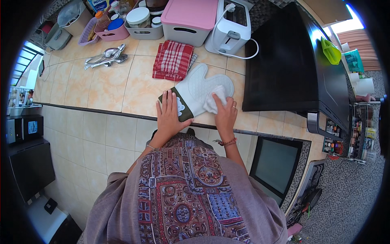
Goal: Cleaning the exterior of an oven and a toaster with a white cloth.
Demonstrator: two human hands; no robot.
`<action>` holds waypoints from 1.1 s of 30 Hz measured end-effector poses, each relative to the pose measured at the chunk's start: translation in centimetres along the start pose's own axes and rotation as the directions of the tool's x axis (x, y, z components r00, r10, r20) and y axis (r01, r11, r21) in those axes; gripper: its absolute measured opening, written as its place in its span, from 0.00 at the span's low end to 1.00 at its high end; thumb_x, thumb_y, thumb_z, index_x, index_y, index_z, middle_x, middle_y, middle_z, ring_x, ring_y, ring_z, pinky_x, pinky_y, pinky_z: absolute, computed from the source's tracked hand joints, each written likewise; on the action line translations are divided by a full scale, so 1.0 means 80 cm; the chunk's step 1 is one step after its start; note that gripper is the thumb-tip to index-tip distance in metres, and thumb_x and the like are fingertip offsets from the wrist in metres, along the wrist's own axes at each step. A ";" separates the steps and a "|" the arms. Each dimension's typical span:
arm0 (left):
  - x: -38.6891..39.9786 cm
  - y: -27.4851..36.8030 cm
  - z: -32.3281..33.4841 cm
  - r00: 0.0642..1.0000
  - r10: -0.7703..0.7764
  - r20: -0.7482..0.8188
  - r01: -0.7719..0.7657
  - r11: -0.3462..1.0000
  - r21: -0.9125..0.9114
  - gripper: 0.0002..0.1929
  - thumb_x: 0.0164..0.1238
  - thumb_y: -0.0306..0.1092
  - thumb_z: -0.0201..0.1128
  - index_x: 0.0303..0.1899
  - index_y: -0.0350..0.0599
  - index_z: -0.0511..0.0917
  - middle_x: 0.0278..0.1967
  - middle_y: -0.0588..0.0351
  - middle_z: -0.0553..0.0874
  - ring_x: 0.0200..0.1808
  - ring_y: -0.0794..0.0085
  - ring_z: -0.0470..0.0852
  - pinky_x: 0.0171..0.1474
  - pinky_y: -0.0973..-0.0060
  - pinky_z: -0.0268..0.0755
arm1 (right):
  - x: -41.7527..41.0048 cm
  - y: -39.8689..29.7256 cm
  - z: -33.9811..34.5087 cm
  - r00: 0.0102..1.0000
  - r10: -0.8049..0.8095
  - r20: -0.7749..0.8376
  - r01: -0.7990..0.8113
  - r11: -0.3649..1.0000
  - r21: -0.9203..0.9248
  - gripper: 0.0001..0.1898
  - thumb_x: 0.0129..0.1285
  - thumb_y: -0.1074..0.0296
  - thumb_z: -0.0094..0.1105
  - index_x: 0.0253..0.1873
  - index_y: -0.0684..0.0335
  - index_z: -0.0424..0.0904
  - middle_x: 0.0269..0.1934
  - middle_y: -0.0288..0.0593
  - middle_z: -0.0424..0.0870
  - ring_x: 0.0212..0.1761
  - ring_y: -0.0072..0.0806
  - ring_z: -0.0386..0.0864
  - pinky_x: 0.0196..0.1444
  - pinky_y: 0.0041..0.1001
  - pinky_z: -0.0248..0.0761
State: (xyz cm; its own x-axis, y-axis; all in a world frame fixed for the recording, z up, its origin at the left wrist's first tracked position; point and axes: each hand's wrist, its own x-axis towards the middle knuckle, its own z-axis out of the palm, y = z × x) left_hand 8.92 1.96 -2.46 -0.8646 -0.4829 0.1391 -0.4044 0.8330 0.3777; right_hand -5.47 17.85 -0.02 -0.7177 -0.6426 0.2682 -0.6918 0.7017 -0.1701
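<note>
A white oven mitt point(195, 88) with a quilted surface and a dark green cuff bearing a bear figure lies flat on the tiled counter, near its front edge. My left hand point(170, 111) rests spread on the cuff, pressing it with nothing gripped. A bunched white cloth point(214, 99) is in my right hand point(226, 113), held against the finger part of the mitt. Folded red-and-white checked cloths point(173, 60) lie just behind the mitt, with a grey checked cloth partly under them.
Metal cutlery point(106, 56) lies in a pile at the back left. Along the wall stand a pink basket point(112, 35), a grey basket point(146, 33), a pink-lidded box point(187, 18) and a white toaster point(230, 30) with its cord. A large black appliance point(280, 67) stands at right.
</note>
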 end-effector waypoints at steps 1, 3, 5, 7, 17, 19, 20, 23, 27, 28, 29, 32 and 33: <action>0.000 -0.001 0.000 1.000 0.000 -0.001 0.000 1.000 0.001 0.60 0.47 0.69 0.64 0.71 0.27 0.51 0.74 0.37 0.52 0.78 0.50 0.45 0.72 0.43 0.39 | 0.003 0.006 0.003 0.999 0.028 -0.023 -0.028 0.999 -0.024 0.29 0.54 0.78 0.56 0.61 0.41 0.78 0.47 0.45 0.70 0.49 0.42 0.71 0.43 0.37 0.66; 0.000 -0.002 0.000 1.000 -0.005 -0.004 0.005 1.000 -0.003 0.60 0.47 0.69 0.64 0.72 0.28 0.51 0.74 0.37 0.52 0.78 0.51 0.45 0.72 0.43 0.38 | 0.012 0.017 0.009 0.999 0.036 -0.041 -0.036 0.999 -0.015 0.28 0.55 0.78 0.55 0.61 0.43 0.78 0.46 0.46 0.69 0.49 0.45 0.71 0.44 0.38 0.68; -0.001 -0.002 0.000 1.000 -0.006 0.002 0.006 1.000 -0.010 0.60 0.47 0.69 0.64 0.72 0.28 0.51 0.74 0.37 0.52 0.78 0.51 0.45 0.72 0.43 0.38 | 0.020 0.029 0.011 0.994 0.076 -0.072 -0.078 0.997 -0.020 0.27 0.56 0.79 0.55 0.60 0.44 0.78 0.45 0.48 0.69 0.49 0.47 0.70 0.46 0.40 0.69; 0.000 -0.001 0.000 1.000 -0.006 0.005 0.006 1.000 -0.012 0.60 0.47 0.69 0.64 0.72 0.28 0.51 0.74 0.37 0.52 0.78 0.50 0.45 0.72 0.43 0.38 | 0.030 0.031 0.012 0.989 0.139 -0.044 -0.140 0.990 -0.017 0.26 0.58 0.78 0.53 0.61 0.44 0.77 0.45 0.49 0.68 0.50 0.48 0.70 0.47 0.41 0.70; -0.006 0.000 0.008 1.000 0.019 -0.001 -0.019 1.000 0.006 0.57 0.51 0.66 0.64 0.72 0.28 0.51 0.74 0.36 0.51 0.78 0.48 0.44 0.72 0.41 0.38 | 0.095 0.038 0.035 0.947 0.321 -0.002 -0.320 0.942 -0.106 0.26 0.63 0.75 0.51 0.65 0.42 0.73 0.52 0.53 0.67 0.56 0.52 0.69 0.54 0.44 0.69; -0.006 0.000 0.009 0.999 0.034 -0.008 -0.034 0.999 0.022 0.56 0.52 0.66 0.63 0.72 0.28 0.51 0.74 0.36 0.51 0.78 0.48 0.44 0.72 0.41 0.38 | 0.106 0.039 0.034 0.937 0.348 0.013 -0.345 0.933 -0.107 0.26 0.63 0.75 0.51 0.65 0.43 0.73 0.53 0.54 0.67 0.57 0.52 0.69 0.54 0.45 0.69; -0.005 0.000 0.009 0.999 0.035 -0.009 -0.035 0.999 0.023 0.56 0.53 0.66 0.63 0.72 0.28 0.51 0.74 0.35 0.50 0.77 0.47 0.44 0.72 0.40 0.38 | 0.110 0.040 0.034 0.938 0.347 -0.001 -0.346 0.935 -0.080 0.27 0.61 0.76 0.51 0.65 0.44 0.73 0.53 0.54 0.67 0.57 0.52 0.69 0.54 0.45 0.69; -0.010 -0.002 0.010 1.000 0.027 -0.002 -0.027 0.999 0.023 0.56 0.54 0.66 0.62 0.72 0.28 0.50 0.74 0.35 0.50 0.77 0.47 0.44 0.72 0.40 0.38 | 0.111 0.016 0.000 0.967 0.221 -0.127 -0.217 0.975 0.040 0.30 0.57 0.79 0.54 0.64 0.44 0.74 0.53 0.54 0.68 0.56 0.51 0.69 0.54 0.45 0.68; -0.007 0.001 0.007 0.999 0.026 0.021 -0.026 0.999 0.030 0.54 0.54 0.63 0.63 0.71 0.27 0.52 0.74 0.34 0.51 0.77 0.47 0.44 0.72 0.41 0.38 | 0.096 -0.041 -0.005 0.974 -0.214 -0.070 0.224 0.955 0.194 0.31 0.49 0.79 0.59 0.59 0.43 0.80 0.48 0.47 0.71 0.53 0.45 0.71 0.49 0.42 0.67; -0.007 0.002 0.007 0.999 0.028 0.021 -0.028 0.999 0.029 0.54 0.54 0.63 0.63 0.71 0.27 0.52 0.74 0.34 0.51 0.77 0.47 0.44 0.72 0.41 0.38 | 0.093 -0.050 0.009 0.974 -0.213 -0.071 0.223 0.956 0.193 0.31 0.49 0.79 0.59 0.59 0.43 0.80 0.48 0.47 0.71 0.53 0.45 0.71 0.49 0.42 0.67; -0.009 0.002 0.007 0.999 0.027 0.018 -0.027 0.999 0.035 0.54 0.54 0.62 0.63 0.71 0.27 0.52 0.74 0.34 0.51 0.77 0.47 0.44 0.72 0.41 0.38 | 0.087 -0.055 0.031 0.969 -0.240 -0.062 0.247 0.958 0.146 0.29 0.50 0.78 0.59 0.58 0.43 0.81 0.47 0.45 0.72 0.51 0.43 0.71 0.47 0.40 0.67; -0.005 0.003 0.011 1.000 0.011 0.027 -0.012 0.999 0.043 0.52 0.56 0.60 0.62 0.71 0.27 0.52 0.74 0.35 0.50 0.77 0.46 0.43 0.72 0.40 0.39 | 0.105 -0.052 0.046 0.965 -0.258 -0.050 0.261 0.963 0.072 0.23 0.55 0.73 0.56 0.56 0.43 0.82 0.45 0.44 0.72 0.51 0.40 0.72 0.44 0.38 0.66; -0.006 0.004 0.010 0.998 0.001 0.056 -0.004 0.999 0.047 0.50 0.57 0.58 0.62 0.71 0.28 0.52 0.74 0.35 0.49 0.77 0.45 0.43 0.71 0.40 0.40 | 0.113 -0.053 0.047 0.971 -0.234 -0.041 0.235 0.971 0.051 0.19 0.60 0.70 0.52 0.55 0.44 0.82 0.45 0.44 0.72 0.51 0.40 0.72 0.44 0.38 0.66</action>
State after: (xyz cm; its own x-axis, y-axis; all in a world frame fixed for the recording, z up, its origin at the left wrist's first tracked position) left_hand 8.98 2.69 -3.17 -0.8803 -0.4662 0.0882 -0.4149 0.8465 0.3336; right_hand -9.37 7.90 -0.48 -0.5324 -0.7757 0.3388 -0.8445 0.5142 -0.1499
